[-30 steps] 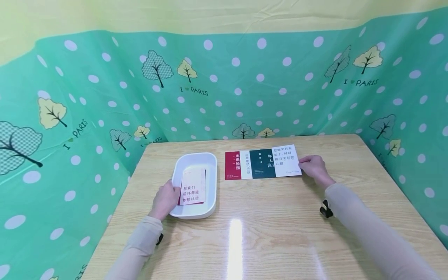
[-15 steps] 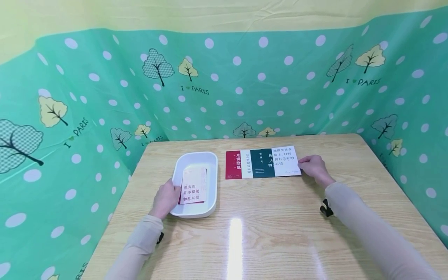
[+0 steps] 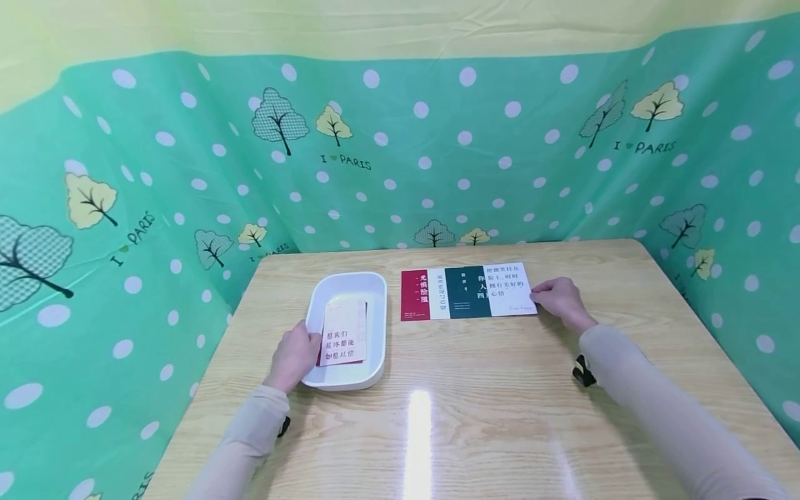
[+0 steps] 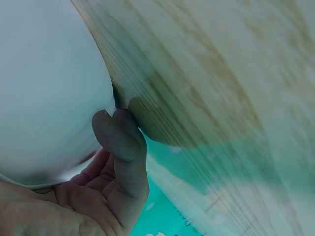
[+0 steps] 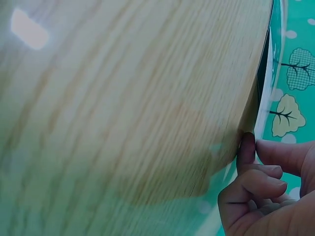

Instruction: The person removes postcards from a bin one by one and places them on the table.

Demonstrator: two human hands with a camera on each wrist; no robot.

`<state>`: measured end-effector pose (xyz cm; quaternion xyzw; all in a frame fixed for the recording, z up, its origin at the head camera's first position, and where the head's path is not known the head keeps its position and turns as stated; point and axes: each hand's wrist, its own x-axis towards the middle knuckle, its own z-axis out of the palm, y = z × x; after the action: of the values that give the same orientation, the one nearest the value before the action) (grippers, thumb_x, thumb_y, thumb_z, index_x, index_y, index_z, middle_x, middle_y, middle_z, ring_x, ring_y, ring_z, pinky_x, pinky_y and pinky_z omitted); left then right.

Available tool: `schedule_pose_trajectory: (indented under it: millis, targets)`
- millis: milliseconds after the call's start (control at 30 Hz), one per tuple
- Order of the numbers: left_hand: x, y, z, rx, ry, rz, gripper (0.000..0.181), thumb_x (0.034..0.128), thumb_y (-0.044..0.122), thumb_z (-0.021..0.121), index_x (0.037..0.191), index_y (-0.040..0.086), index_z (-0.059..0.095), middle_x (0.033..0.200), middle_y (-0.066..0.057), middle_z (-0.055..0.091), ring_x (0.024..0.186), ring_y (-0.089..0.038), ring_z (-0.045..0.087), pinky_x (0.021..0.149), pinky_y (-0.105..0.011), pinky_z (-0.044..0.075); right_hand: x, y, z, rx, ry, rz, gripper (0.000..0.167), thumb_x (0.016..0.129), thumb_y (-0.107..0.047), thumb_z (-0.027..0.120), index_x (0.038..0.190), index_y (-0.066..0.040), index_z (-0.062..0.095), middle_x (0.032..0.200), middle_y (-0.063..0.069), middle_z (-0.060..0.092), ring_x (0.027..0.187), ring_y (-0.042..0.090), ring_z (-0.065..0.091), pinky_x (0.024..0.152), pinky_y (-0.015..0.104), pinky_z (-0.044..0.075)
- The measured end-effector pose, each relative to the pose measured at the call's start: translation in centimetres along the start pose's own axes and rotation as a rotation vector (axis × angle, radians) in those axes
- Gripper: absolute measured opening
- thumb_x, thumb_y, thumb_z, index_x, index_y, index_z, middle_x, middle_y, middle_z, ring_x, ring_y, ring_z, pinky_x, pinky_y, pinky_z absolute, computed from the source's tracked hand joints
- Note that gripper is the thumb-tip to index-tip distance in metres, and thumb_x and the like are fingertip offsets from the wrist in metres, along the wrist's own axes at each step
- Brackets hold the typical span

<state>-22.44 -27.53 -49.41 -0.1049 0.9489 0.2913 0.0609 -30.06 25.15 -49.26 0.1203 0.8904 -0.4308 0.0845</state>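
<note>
My left hand point(image 3: 295, 355) grips the left rim of a white tray point(image 3: 377, 326), which holds a small stack of cards point(image 3: 341, 333) with a pale printed one on top. In the left wrist view the fingers of that hand point(image 4: 115, 182) curl at the tray's side point(image 4: 54, 88). My right hand point(image 3: 562, 301) pinches the right edge of a white card point(image 3: 509, 290) between thumb and finger. This card lies at the right end of a row, overlapping a dark green card point(image 3: 464, 295); left of it are a narrow white strip point(image 3: 439, 294) and a red card point(image 3: 415, 296).
The wooden table point(image 3: 487, 417) carries a bright light reflection near its front. A green dotted curtain point(image 3: 437, 139) with printed trees stands behind the table and along both sides. Dark bands show at both wrists.
The white card's right end has turned slightly downward, so it lies straighter with the row. My right hand still pinches it, and my left hand stays on the tray.
</note>
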Motion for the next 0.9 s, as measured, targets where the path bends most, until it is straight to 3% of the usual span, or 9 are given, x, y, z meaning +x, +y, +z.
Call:
schedule_pose_trajectory:
  millis: [167, 633, 900]
  targets:
    - [-0.03, -0.11, 0.00, 0.004, 0.004, -0.002, 0.041, 0.1072, 0.016, 0.046, 0.133, -0.015, 0.051, 0.094, -0.021, 0.066, 0.075, -0.027, 0.066, 0.062, -0.040, 0.059, 0.01, 0.04, -0.16, -0.012, 0.016, -0.016, 0.038, 0.101, -0.016, 0.066, 0.128, 0.010, 0.066, 0.132, 0.030, 0.060, 0.108, 0.036, 0.056, 0.081, 0.037, 0.047]
    - [-0.05, 0.00, 0.06, -0.003, 0.006, -0.008, 0.038, 0.1071, 0.016, 0.047, 0.131, -0.013, 0.052, 0.090, -0.018, 0.064, 0.073, -0.026, 0.065, 0.061, -0.038, 0.058, -0.10, -0.22, 0.15, -0.075, 0.052, -0.055, 0.034, 0.100, -0.015, 0.069, 0.123, 0.009, 0.068, 0.125, 0.030, 0.064, 0.110, 0.040, 0.061, 0.089, 0.047, 0.052]
    - [-0.16, 0.19, -0.03, 0.000, 0.007, -0.004, 0.038, 0.1066, 0.015, 0.047, 0.130, -0.013, 0.052, 0.090, -0.019, 0.065, 0.074, -0.027, 0.065, 0.061, -0.039, 0.059, -0.11, -0.32, 0.65, -0.073, 0.058, -0.051, 0.032, 0.100, -0.014, 0.068, 0.122, 0.009, 0.068, 0.123, 0.028, 0.064, 0.106, 0.038, 0.060, 0.085, 0.043, 0.051]
